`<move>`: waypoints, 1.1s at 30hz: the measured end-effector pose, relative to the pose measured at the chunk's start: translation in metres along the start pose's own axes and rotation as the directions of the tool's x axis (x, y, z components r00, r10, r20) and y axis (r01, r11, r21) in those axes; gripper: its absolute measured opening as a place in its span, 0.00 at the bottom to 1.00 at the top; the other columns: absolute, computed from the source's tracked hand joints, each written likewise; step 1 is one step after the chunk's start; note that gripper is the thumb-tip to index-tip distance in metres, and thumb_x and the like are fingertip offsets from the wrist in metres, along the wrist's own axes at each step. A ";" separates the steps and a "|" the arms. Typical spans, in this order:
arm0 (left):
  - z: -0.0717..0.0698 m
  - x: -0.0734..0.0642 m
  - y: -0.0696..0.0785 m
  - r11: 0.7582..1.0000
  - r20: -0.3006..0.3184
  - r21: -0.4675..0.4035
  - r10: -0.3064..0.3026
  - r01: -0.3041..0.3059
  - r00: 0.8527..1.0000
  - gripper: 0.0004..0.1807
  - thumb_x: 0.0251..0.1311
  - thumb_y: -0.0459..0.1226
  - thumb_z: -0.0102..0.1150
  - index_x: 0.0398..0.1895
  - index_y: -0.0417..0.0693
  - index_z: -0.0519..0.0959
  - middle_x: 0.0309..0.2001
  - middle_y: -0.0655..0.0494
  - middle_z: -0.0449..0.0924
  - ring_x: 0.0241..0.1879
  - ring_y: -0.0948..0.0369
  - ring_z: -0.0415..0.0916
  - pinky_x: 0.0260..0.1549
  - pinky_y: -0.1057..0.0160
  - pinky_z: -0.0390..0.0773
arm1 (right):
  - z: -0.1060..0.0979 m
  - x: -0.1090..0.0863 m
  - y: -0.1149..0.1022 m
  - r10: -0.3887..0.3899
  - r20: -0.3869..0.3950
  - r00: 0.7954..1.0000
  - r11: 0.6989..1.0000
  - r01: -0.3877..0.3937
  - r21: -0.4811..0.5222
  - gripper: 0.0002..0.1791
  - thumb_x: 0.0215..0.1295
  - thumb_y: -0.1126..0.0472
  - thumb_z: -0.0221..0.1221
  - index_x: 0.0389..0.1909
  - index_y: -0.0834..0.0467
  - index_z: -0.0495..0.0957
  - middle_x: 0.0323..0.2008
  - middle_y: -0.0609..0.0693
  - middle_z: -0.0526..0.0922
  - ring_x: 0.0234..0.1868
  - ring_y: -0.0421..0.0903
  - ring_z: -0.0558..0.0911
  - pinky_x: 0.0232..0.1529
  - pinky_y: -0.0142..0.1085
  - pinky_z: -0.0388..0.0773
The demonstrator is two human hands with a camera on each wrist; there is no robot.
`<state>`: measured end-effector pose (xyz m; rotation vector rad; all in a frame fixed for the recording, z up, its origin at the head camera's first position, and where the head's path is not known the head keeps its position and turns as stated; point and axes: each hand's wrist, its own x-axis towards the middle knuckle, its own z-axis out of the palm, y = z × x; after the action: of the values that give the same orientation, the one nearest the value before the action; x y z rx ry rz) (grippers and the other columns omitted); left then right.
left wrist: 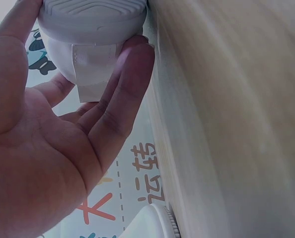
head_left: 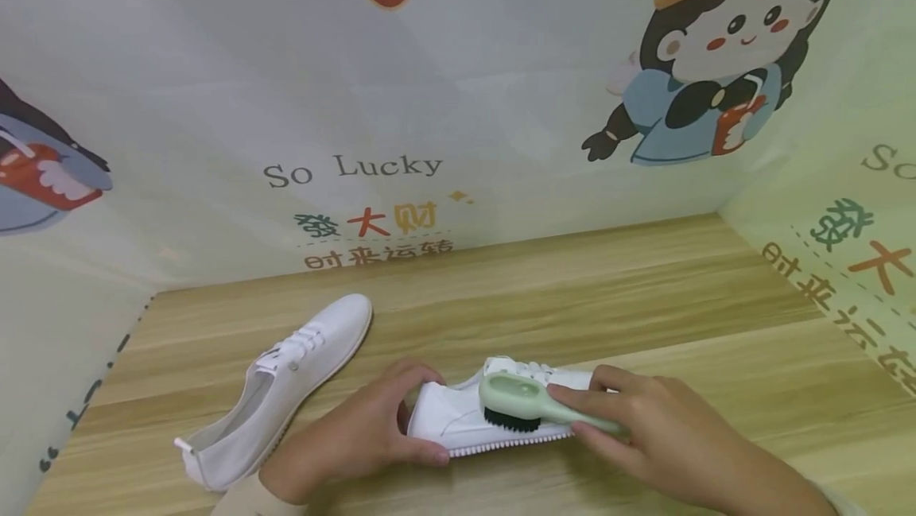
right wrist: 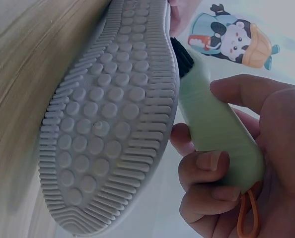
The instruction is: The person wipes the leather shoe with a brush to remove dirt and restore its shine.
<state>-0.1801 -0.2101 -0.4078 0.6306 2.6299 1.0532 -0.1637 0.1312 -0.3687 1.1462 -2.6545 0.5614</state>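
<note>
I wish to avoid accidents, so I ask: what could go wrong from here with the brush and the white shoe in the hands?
The left hand holds the white shoe around its heel, so the toe end might swing if the brush presses hard. The laces sit close beside the brush, so its bristles could perhaps snag them.

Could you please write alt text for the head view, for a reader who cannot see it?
A right hand holds a pale green brush with black bristles against the side of a white lace-up shoe, its heel gripped by the left hand. A second white shoe stands to the left on a wood-grain surface, before a pale cartoon-printed backdrop.
</note>
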 end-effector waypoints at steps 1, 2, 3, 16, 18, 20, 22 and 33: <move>0.000 0.000 0.000 1.000 0.000 0.001 0.000 0.000 1.000 0.37 0.43 0.60 0.75 0.55 0.57 0.74 0.55 0.64 0.71 0.42 0.65 0.72 0.43 0.68 0.73 | -0.001 0.000 0.000 0.005 0.006 1.000 1.000 -0.005 -0.002 0.21 0.66 0.52 0.64 0.61 0.44 0.80 0.37 0.38 0.78 0.25 0.25 0.64 0.24 0.22 0.65; 0.000 0.000 0.000 1.000 0.001 0.003 0.001 -0.001 1.000 0.37 0.43 0.60 0.75 0.55 0.57 0.74 0.55 0.64 0.71 0.41 0.65 0.72 0.43 0.68 0.73 | -0.001 0.000 0.001 0.010 0.011 1.000 1.000 -0.010 -0.005 0.21 0.66 0.52 0.64 0.61 0.44 0.80 0.37 0.38 0.78 0.25 0.25 0.64 0.24 0.22 0.65; 0.000 0.000 0.000 1.000 0.004 0.000 0.001 -0.001 1.000 0.37 0.43 0.60 0.75 0.55 0.57 0.74 0.55 0.63 0.71 0.40 0.65 0.72 0.42 0.68 0.73 | -0.002 -0.001 0.001 0.013 0.015 1.000 1.000 -0.013 -0.008 0.21 0.66 0.52 0.64 0.61 0.44 0.80 0.37 0.39 0.79 0.25 0.26 0.64 0.24 0.23 0.65; -0.001 -0.001 0.001 1.000 0.010 0.009 -0.015 0.014 1.000 0.38 0.43 0.62 0.75 0.56 0.58 0.74 0.54 0.64 0.71 0.41 0.65 0.72 0.43 0.68 0.73 | -0.008 -0.002 0.006 0.026 0.021 0.999 0.999 -0.026 -0.022 0.21 0.65 0.54 0.65 0.59 0.43 0.81 0.38 0.42 0.81 0.25 0.27 0.66 0.25 0.24 0.67; -0.001 -0.001 0.000 1.000 0.005 0.014 -0.015 0.015 1.000 0.38 0.43 0.62 0.75 0.56 0.59 0.74 0.54 0.65 0.71 0.41 0.65 0.72 0.43 0.68 0.73 | -0.008 -0.002 0.006 0.014 0.005 1.000 0.999 -0.014 -0.030 0.21 0.64 0.55 0.65 0.59 0.43 0.82 0.37 0.41 0.81 0.25 0.27 0.66 0.25 0.24 0.67; -0.001 0.000 0.000 1.000 -0.005 0.018 -0.010 0.010 1.000 0.38 0.42 0.62 0.75 0.55 0.59 0.74 0.54 0.65 0.71 0.41 0.65 0.71 0.43 0.68 0.73 | -0.008 -0.001 0.007 0.007 -0.007 1.000 0.999 -0.007 -0.038 0.21 0.63 0.55 0.66 0.58 0.44 0.82 0.36 0.40 0.80 0.25 0.27 0.65 0.24 0.24 0.66; -0.001 0.000 0.000 1.000 -0.007 0.018 -0.005 0.005 1.000 0.38 0.42 0.62 0.75 0.55 0.59 0.74 0.53 0.65 0.71 0.41 0.65 0.71 0.42 0.68 0.73 | -0.009 -0.001 0.007 0.007 -0.010 1.000 0.999 -0.008 -0.043 0.21 0.62 0.55 0.66 0.58 0.43 0.82 0.36 0.40 0.80 0.25 0.27 0.65 0.25 0.24 0.66; -0.001 0.000 0.000 1.000 -0.004 0.020 -0.005 0.005 1.000 0.39 0.42 0.62 0.75 0.56 0.56 0.74 0.54 0.65 0.71 0.44 0.64 0.71 0.46 0.67 0.73 | -0.016 -0.005 0.011 0.050 0.027 0.998 0.999 -0.050 0.004 0.21 0.63 0.56 0.65 0.58 0.42 0.82 0.36 0.37 0.79 0.25 0.26 0.65 0.25 0.25 0.66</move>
<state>-0.1803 -0.2111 -0.4072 0.6268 2.6472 1.0288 -0.1678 0.1477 -0.3587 1.0992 -2.7131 0.5643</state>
